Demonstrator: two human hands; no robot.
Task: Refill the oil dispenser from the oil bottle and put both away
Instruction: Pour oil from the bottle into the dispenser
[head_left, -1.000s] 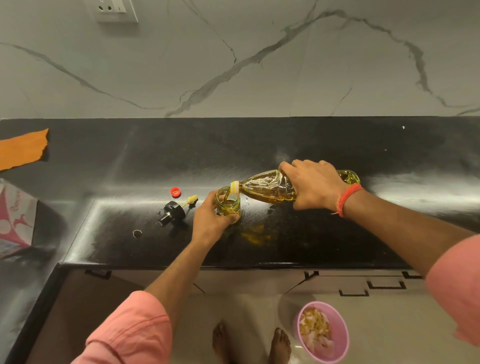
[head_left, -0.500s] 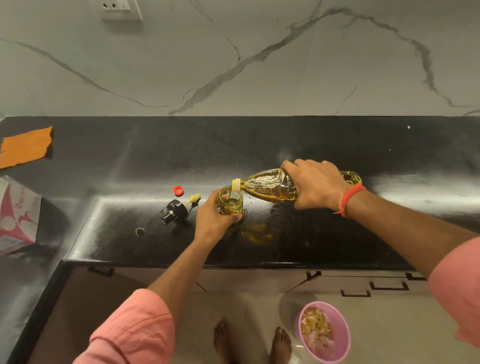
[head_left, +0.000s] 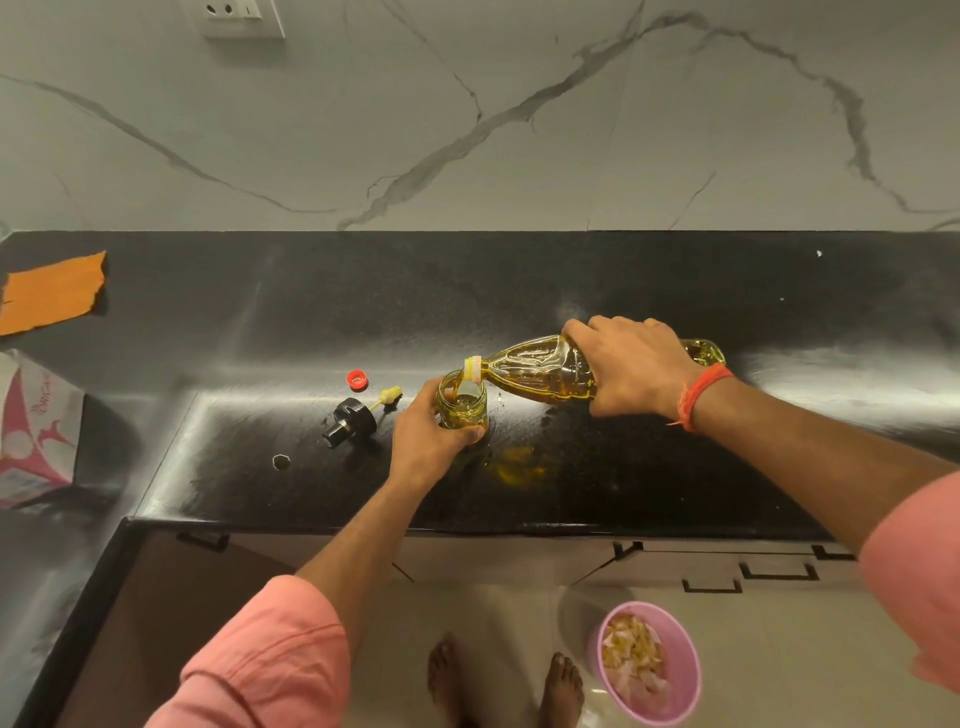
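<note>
Nearest on the counter (head_left: 623, 483), the left hand (head_left: 428, 439) makes a closed grip round the dispenser (head_left: 462, 408), a small open jar standing upright on the black top, fingers curled about its near and left side. A yellow smear of oil (head_left: 514, 462) lies on the counter just right of it.

Just beyond and to the right, the right hand (head_left: 631, 366) wraps the bottle (head_left: 535, 369) over its middle, a full closed grip from above. The bottle's long axis runs nearly level, left to right, base out past the wrist and neck pointing left. Its mouth sits over the dispenser's right rim, and a thin stream of oil falls into the jar.

So the pour turns on this: the dispenser lies left of and slightly below the right grip, directly under the bottle mouth. The left hand is the nearer one and steadies the target.

Left of the dispenser lie its black lid (head_left: 350, 418), a small yellow stopper (head_left: 389, 396) and, farthest, the red cap (head_left: 357, 379), all loose and apart from both hands.
</note>
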